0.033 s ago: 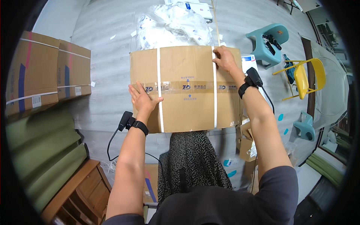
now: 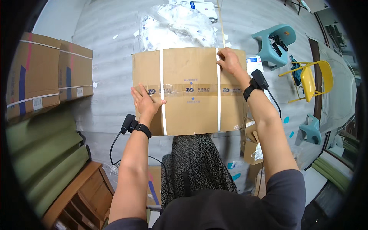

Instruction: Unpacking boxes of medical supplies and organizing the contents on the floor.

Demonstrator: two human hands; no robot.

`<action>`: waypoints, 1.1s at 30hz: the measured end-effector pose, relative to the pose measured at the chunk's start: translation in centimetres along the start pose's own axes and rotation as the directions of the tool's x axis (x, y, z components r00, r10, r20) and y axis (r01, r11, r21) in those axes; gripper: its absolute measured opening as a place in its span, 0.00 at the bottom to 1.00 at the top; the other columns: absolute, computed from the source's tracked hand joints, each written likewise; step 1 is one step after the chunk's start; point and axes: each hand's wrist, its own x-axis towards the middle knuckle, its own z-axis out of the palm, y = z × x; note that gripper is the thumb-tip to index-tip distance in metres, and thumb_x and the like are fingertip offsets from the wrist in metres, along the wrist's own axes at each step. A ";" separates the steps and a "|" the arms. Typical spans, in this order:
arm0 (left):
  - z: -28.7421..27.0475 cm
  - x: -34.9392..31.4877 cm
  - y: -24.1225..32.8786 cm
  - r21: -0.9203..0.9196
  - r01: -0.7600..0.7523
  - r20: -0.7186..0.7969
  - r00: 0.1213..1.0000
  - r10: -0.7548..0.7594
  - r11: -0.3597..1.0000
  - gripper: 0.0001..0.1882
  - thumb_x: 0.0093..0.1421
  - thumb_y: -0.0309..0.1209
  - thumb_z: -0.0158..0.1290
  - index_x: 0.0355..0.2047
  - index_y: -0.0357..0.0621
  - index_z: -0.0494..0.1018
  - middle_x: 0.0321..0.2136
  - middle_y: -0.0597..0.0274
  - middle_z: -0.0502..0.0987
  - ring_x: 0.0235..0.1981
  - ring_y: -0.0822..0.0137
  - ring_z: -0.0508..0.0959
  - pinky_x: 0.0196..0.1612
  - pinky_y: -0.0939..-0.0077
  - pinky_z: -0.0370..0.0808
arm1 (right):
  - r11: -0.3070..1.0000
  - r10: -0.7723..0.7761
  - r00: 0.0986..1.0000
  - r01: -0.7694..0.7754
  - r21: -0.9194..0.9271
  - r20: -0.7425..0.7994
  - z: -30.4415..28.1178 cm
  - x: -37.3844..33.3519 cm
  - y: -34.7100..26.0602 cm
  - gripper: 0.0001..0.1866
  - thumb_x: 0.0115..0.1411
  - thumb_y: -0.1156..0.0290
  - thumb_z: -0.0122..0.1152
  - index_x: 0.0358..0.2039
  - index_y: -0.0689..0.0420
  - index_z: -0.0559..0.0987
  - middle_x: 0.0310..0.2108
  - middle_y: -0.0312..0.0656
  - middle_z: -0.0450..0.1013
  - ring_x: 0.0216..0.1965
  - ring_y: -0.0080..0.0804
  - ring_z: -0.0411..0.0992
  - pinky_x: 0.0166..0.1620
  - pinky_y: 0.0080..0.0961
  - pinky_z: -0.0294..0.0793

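A large brown cardboard box (image 2: pixel 191 115) stands before me, its taped top facing up. Two white straps run over it from front to back. My left hand (image 2: pixel 147 103) lies flat on the left part of the top, fingers spread, with its thumb reaching the left strap (image 2: pixel 162 69). Near the far edge, my right hand (image 2: pixel 230 62) has its fingers curled in at the right strap (image 2: pixel 219 92) and grips it. Printed clear tape (image 2: pixel 178 91) crosses the middle of the top.
Beyond the box lies a clear plastic bag (image 2: pixel 176 27) with white contents. Two strapped cartons (image 2: pixel 74 71) stand at left, above a green cushioned seat (image 2: pixel 46 153). To the right are a teal stool (image 2: pixel 274 42), a yellow chair (image 2: pixel 308 82) and a small opened carton (image 2: pixel 251 149).
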 end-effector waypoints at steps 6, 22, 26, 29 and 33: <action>-0.4 0.2 0.5 0.061 0.024 0.019 1.000 -0.025 0.998 0.71 0.32 0.52 0.70 0.65 0.41 0.35 0.64 0.32 0.35 0.66 0.42 0.39 0.66 0.61 0.46 | 0.996 -0.031 0.999 0.030 -0.082 -0.018 0.4 1.0 -0.9 0.15 0.42 0.67 0.69 0.26 0.60 0.72 0.29 0.46 0.69 0.34 0.45 0.68 0.38 0.36 0.69; -0.8 0.4 1.3 0.087 0.078 0.080 0.993 -0.085 0.993 0.72 0.31 0.52 0.71 0.65 0.40 0.34 0.64 0.32 0.35 0.66 0.40 0.38 0.66 0.60 0.45 | 0.650 0.759 0.644 -0.744 -0.158 0.091 0.9 2.2 -5.3 0.20 0.41 0.61 0.68 0.31 0.63 0.80 0.34 0.50 0.77 0.36 0.44 0.77 0.38 0.35 0.75; 0.0 0.6 0.9 0.062 0.084 0.078 0.993 -0.089 0.995 0.74 0.28 0.52 0.71 0.65 0.41 0.33 0.64 0.32 0.32 0.66 0.40 0.37 0.66 0.59 0.46 | 0.591 0.794 0.586 -0.806 0.017 0.160 1.7 1.5 -2.8 0.19 0.41 0.60 0.68 0.23 0.66 0.79 0.22 0.47 0.76 0.23 0.39 0.76 0.28 0.31 0.75; -0.1 0.5 0.6 0.036 0.075 0.082 0.994 -0.077 0.997 0.74 0.28 0.53 0.71 0.65 0.41 0.32 0.64 0.33 0.30 0.66 0.39 0.37 0.66 0.60 0.46 | 0.598 0.773 0.592 -0.800 0.048 0.230 2.9 1.2 -1.3 0.18 0.41 0.61 0.69 0.19 0.67 0.78 0.19 0.47 0.75 0.19 0.36 0.74 0.24 0.30 0.74; -0.4 0.4 1.0 -0.009 0.097 0.090 0.991 -0.096 0.995 0.73 0.28 0.47 0.73 0.65 0.42 0.33 0.64 0.35 0.30 0.66 0.40 0.37 0.67 0.60 0.45 | 0.618 0.728 0.657 -0.752 0.229 0.195 3.9 -0.1 -0.3 0.14 0.42 0.66 0.67 0.17 0.66 0.77 0.16 0.46 0.74 0.16 0.37 0.73 0.22 0.30 0.73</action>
